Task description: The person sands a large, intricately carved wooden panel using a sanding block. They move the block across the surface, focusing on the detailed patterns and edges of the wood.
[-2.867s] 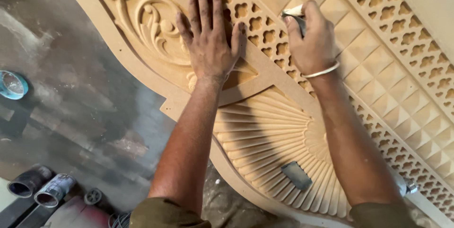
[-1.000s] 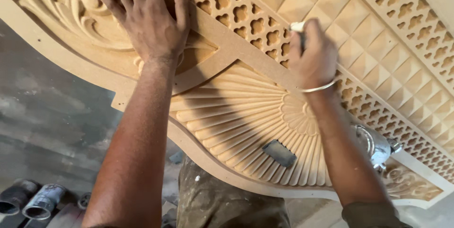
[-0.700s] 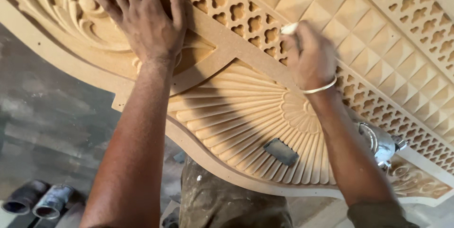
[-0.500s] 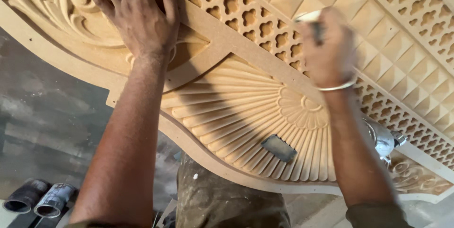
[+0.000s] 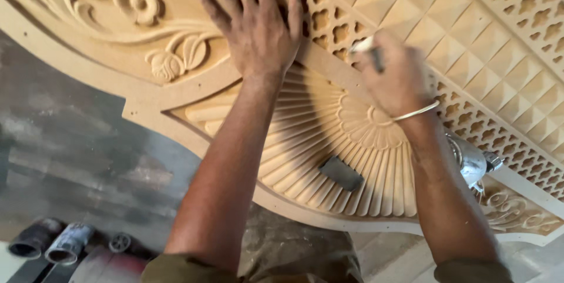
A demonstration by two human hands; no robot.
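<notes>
A large carved tan wooden panel (image 5: 176, 101) fills the view, with floral scrolls, a fan-shaped sunburst, lattice cut-outs and pyramid blocks. My left hand (image 5: 255, 22) lies flat with fingers spread on the panel, just above the fan and by the lattice. My right hand (image 5: 390, 77) is closed around a small pale folded piece, likely sandpaper (image 5: 361, 45), pressed against the band beside the lattice; it is blurred. A thin bracelet circles that wrist.
A dark flat rectangular piece (image 5: 341, 172) rests on the fan carving. A shiny metal tool (image 5: 470, 162) lies on the panel behind my right forearm. Two cans (image 5: 53, 242) and a small wheel-like part (image 5: 119, 242) sit on the grey floor at lower left.
The view has shifted left along the panel, bringing the flower carving into sight. My right hand has moved down-left along the lattice band; my left hand stays flat on the wood.
</notes>
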